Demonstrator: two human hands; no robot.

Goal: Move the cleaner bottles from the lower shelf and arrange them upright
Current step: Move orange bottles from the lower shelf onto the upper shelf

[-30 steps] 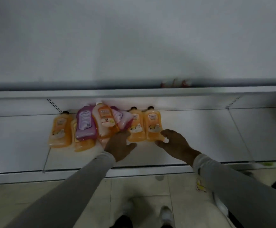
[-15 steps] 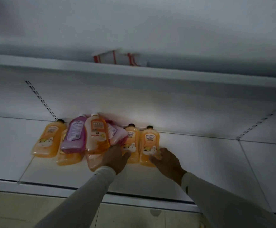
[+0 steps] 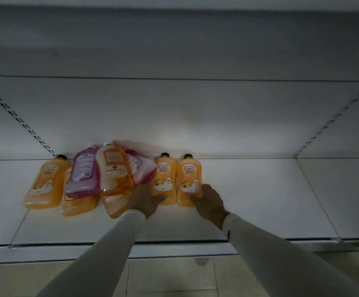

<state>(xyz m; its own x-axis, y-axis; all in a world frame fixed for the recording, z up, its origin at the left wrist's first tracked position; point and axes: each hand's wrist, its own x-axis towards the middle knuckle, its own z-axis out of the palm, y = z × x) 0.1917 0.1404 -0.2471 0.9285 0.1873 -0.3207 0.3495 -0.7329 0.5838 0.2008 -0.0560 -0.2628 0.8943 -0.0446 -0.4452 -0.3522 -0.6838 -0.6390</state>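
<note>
Left hand (image 3: 145,200): now closing on second orange bottle (image 3: 163,182).
Right hand (image 3: 209,200): now gripping rightmost orange bottle (image 3: 189,181); lift ready.

Lower orange bottles (image 3: 79,205) half buried under pile, pink pouch (image 3: 142,171) mostly covered; left hand (image 3: 145,200) fingertips hidden; labels unreadable

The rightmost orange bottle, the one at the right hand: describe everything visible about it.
The rightmost orange bottle is translucent plastic filled with orange liquid, with a small dark cap pointing toward the shelf's back wall. It lies flat, label up, on the white lower shelf. The orange label carries white print and a pale picture near the base. Its left side lies against a matching orange bottle. The right hand has its grip on the base end, fingers curled round the lower right corner.
</note>
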